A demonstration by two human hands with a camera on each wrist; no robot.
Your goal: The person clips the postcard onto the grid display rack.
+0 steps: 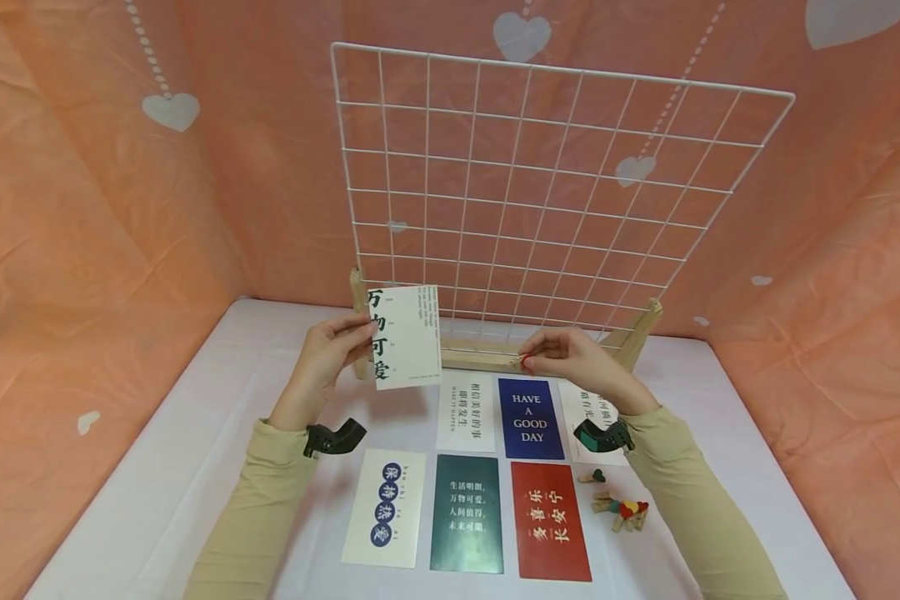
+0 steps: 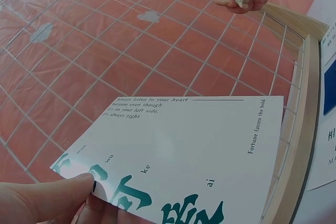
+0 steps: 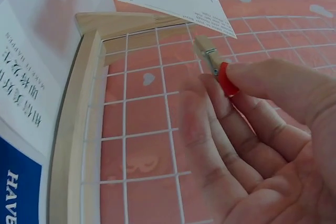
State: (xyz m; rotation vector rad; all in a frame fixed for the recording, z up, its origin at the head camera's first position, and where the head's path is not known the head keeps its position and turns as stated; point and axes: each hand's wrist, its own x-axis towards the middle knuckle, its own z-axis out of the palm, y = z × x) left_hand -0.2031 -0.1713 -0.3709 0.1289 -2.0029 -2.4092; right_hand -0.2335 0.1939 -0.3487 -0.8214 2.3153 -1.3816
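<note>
Between thumb and fingers, my left hand holds a white card upright by its left edge. Large green characters and small English lines are printed on it. My right hand pinches a small wooden clothespin by its red end, its bare wooden end facing the card. Card and clothespin are apart, both in front of a white wire grid. The grid stands in a wooden base behind the hands.
Below the hands, a blue card, a red card, a green card and several white cards lie in two rows. Clothespins with coloured hearts lie at the right, beside my right forearm. A white cloth covers the table.
</note>
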